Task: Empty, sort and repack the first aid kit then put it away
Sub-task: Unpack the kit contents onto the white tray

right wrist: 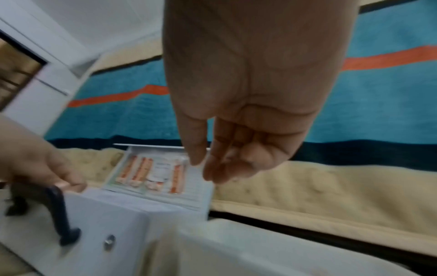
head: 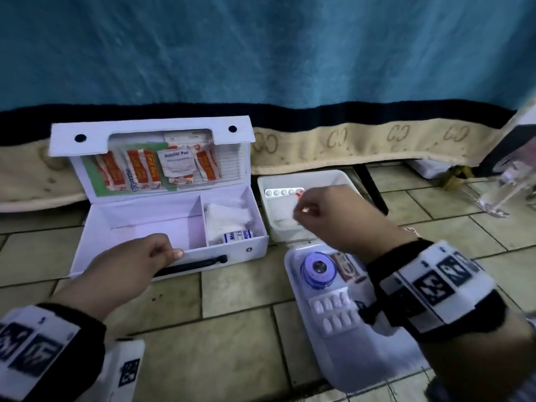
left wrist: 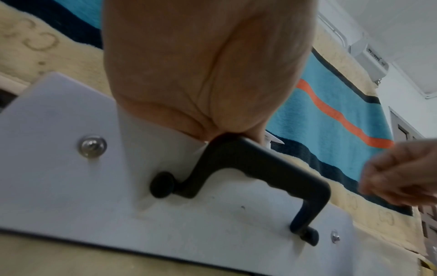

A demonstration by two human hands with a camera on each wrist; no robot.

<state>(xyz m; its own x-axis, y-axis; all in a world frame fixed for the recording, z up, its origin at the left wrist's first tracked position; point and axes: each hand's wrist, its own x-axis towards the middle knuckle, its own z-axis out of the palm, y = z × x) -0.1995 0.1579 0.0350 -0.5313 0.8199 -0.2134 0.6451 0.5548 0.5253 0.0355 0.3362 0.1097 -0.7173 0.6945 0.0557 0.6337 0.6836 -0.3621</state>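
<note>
The white first aid box (head: 237, 253) lies open on the tiled floor, lid up. Plasters (head: 142, 166) and an alcohol pad (head: 176, 163) sit in the lid pocket. Its left compartment is bare; the right one holds gauze (head: 229, 216) and a labelled roll (head: 237, 235). My left hand (head: 162, 250) grips the box's front wall just above the black handle (left wrist: 255, 168). My right hand (head: 301, 211) hovers over a white tray (head: 342, 178) holding a pill strip (head: 281, 192). Its fingers (right wrist: 212, 168) hang relaxed and hold nothing.
A second white tray (head: 342, 358) lies under my right wrist with a blue tape roll (head: 317, 269) and a blister pack (head: 333, 311). A blue blanket (head: 261, 53) hangs behind. A black leg (head: 371, 184) and clear plastic items (head: 504, 187) stand to the right.
</note>
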